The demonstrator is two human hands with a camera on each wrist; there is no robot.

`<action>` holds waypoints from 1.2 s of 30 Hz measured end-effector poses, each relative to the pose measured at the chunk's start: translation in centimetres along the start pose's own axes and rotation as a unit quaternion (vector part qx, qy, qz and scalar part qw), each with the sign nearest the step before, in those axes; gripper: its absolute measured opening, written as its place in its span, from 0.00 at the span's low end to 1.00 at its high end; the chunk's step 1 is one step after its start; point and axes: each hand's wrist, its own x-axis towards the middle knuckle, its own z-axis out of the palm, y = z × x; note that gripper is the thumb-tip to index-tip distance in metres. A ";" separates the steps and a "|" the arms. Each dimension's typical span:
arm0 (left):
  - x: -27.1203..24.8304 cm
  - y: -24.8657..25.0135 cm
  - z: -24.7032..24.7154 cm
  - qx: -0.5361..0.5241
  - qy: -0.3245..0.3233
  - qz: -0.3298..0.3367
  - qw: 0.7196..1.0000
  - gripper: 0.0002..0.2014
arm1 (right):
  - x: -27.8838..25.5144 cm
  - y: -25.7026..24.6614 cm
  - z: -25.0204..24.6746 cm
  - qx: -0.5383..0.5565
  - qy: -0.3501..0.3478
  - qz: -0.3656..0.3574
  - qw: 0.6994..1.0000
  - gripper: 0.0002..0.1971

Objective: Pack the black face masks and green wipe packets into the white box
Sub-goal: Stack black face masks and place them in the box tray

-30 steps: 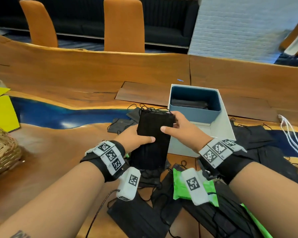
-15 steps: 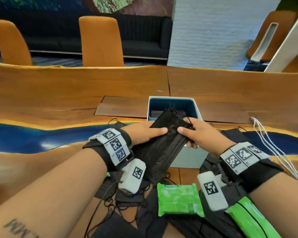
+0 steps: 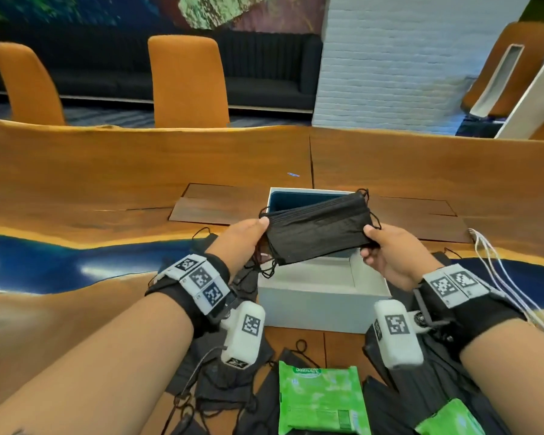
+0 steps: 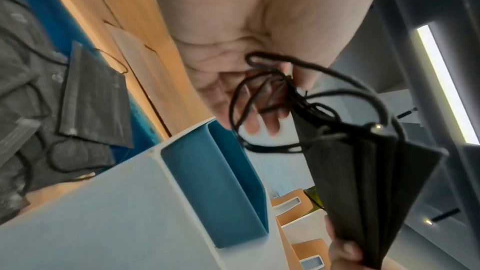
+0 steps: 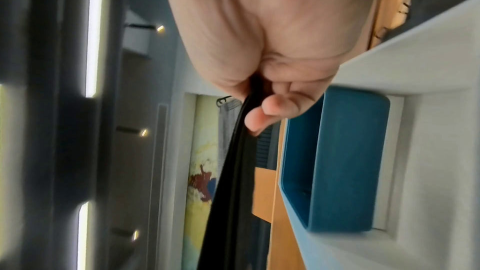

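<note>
A stack of black face masks [image 3: 319, 229] hangs in the air above the white box [image 3: 308, 306], held crosswise and tilted up to the right. My left hand [image 3: 248, 235] pinches its left end, ear loops dangling below the fingers [image 4: 262, 124]. My right hand [image 3: 380, 246] pinches the right end, thumb on top. The stack [image 4: 363, 182] shows edge-on in the right wrist view [image 5: 233, 171]. The box has a blue inner compartment [image 5: 345, 161] at the far side. A green wipe packet [image 3: 322, 400] lies on the table near me, a second one [image 3: 449, 419] at lower right.
More loose black masks [image 3: 230, 372] lie around the box and under my wrists. White cords [image 3: 500, 271] trail along the table's right side. Two orange chairs [image 3: 187, 83] stand beyond the wooden table [image 3: 107, 171]. A blue resin strip [image 3: 60, 265] runs across the table's left.
Both hands have lifted the mask stack and turned it from lengthwise to crosswise above the box. The head view has tilted up.
</note>
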 end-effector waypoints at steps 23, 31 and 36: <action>3.9 -7.2 3.7 -0.007 -0.015 -0.154 0.988 0.23 | 15.2 1.4 0.6 0.060 0.102 0.123 0.985 0.10; 3.7 -7.2 3.8 0.019 -0.004 -0.136 0.991 0.21 | 15.1 2.6 0.8 -0.052 0.037 0.163 0.985 0.21; 4.1 -8.1 3.8 0.025 -0.003 -0.144 0.989 0.29 | 15.8 2.6 0.8 -0.175 0.065 0.055 0.981 0.19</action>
